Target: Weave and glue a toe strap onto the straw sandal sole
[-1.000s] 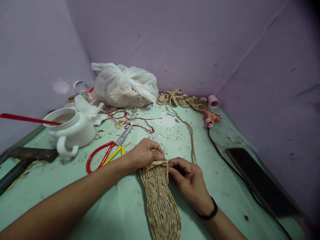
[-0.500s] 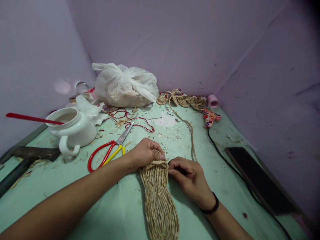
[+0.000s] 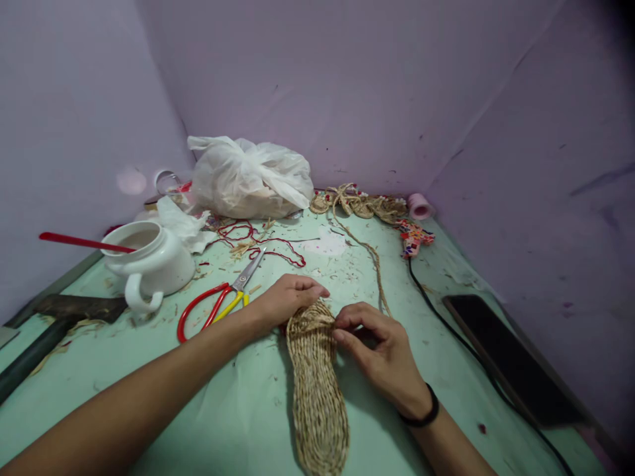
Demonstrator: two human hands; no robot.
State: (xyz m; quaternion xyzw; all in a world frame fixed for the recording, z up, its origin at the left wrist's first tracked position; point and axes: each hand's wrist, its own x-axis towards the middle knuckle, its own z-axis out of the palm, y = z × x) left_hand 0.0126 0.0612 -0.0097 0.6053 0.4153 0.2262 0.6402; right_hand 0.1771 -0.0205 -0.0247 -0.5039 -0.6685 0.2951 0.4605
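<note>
A woven straw sole (image 3: 316,390) lies lengthwise on the green table (image 3: 436,370), its far tip between my hands. My left hand (image 3: 285,301) rests on the sole's far left edge, fingers curled over the tip. My right hand (image 3: 380,354) pinches the right side of the tip with thumb and fingers closed. A braided straw cord (image 3: 374,264) runs from near my right hand back to a pile of straw rope (image 3: 362,201) at the wall.
Red-and-yellow scissors (image 3: 221,304) lie left of my left hand. A white mug (image 3: 151,261) with a red stick, a hammer (image 3: 54,324), a white plastic bag (image 3: 251,175), red thread, a pink spool (image 3: 419,206), a black cable and a dark phone (image 3: 506,357) surround the work.
The view has shifted slightly. My left hand has flattened more over the sole's tip and my right hand's fingers have moved up along the tip's right edge.
</note>
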